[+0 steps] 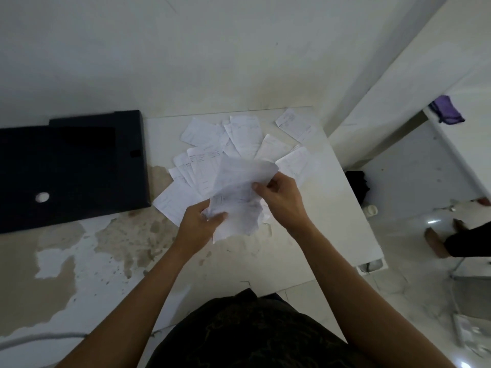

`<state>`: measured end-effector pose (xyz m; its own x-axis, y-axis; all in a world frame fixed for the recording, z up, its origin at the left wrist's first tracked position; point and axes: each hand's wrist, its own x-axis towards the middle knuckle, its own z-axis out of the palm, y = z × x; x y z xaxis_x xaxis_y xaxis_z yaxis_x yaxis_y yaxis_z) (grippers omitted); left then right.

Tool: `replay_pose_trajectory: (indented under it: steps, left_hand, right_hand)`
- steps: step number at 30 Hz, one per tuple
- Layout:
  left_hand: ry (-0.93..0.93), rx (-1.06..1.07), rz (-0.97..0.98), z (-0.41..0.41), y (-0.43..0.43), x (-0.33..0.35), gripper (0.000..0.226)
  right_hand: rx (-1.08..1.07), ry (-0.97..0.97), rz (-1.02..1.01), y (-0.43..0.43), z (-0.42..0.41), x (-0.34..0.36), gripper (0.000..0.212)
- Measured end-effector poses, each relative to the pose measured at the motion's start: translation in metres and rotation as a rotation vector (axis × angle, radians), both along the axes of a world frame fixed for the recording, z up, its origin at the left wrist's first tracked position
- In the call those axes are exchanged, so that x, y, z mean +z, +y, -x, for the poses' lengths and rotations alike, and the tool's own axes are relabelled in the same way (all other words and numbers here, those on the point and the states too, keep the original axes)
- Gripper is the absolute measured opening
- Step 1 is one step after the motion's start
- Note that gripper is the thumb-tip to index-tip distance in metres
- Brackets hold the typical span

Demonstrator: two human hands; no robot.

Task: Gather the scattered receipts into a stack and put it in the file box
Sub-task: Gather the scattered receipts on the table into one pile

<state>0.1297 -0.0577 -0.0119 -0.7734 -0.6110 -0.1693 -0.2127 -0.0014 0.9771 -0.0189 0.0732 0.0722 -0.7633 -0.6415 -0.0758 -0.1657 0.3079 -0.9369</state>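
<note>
A loose bundle of white receipts (236, 192) is lifted above the table between both hands. My left hand (198, 225) pinches its lower left corner, and my right hand (280, 197) grips its right edge. Several more receipts (239, 136) lie fanned out flat on the white table (332, 208) behind the bundle, with one set apart (293, 124) at the far right. The black file box (71, 168) lies at the left of the table, a round white hole in its top.
The table surface at the front left is stained and peeling (87, 251). Another person's foot (435, 241) is on the floor to the right. A small white jar (371, 210) stands past the table's right edge, and a purple cloth (447, 109) hangs at the far right.
</note>
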Motion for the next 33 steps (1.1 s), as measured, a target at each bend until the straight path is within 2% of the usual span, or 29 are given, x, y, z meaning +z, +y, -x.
replay_pose_trajectory:
  steps: [3,6,8,11,15,17,22,24,26,33]
  left_hand:
    - [-0.081,-0.001,-0.038,-0.013,-0.002,-0.019,0.018]
    - [-0.094,0.017,-0.047,-0.018,-0.001,-0.03,0.021]
    - [-0.106,0.036,-0.063,-0.016,0.0,-0.034,0.021]
    - [-0.115,0.064,-0.104,-0.009,0.0,-0.035,0.02]
    - [-0.113,0.076,-0.127,-0.008,-0.006,-0.036,0.018]
    - [-0.141,0.066,-0.144,-0.009,-0.009,-0.038,0.011]
    - [-0.202,0.033,-0.216,-0.007,-0.006,-0.044,0.011]
    - [-0.188,0.029,-0.251,-0.008,-0.004,-0.045,0.009]
    - [-0.172,0.033,-0.284,-0.008,-0.002,-0.044,0.012]
    - [-0.147,0.059,-0.327,-0.003,-0.009,-0.03,0.018]
  right_hand:
    - [0.018,-0.03,-0.068,0.005,-0.005,-0.009,0.012]
    - [0.041,-0.015,-0.102,0.003,-0.009,-0.013,0.025]
    - [0.044,0.017,-0.111,-0.004,-0.01,-0.013,0.027]
    - [0.032,0.089,-0.121,-0.016,-0.008,-0.011,0.015]
    - [0.055,0.227,-0.142,-0.017,-0.004,-0.013,0.015]
    - [0.093,0.253,-0.215,-0.011,-0.005,-0.021,0.009]
    - [0.231,0.276,-0.415,-0.002,-0.009,-0.045,0.018]
    - [0.115,0.241,-0.401,0.0,-0.005,-0.049,0.015]
    - [-0.057,0.117,-0.343,-0.001,-0.001,-0.048,0.014]
    - [-0.668,-0.099,-0.046,0.006,0.033,-0.028,0.027]
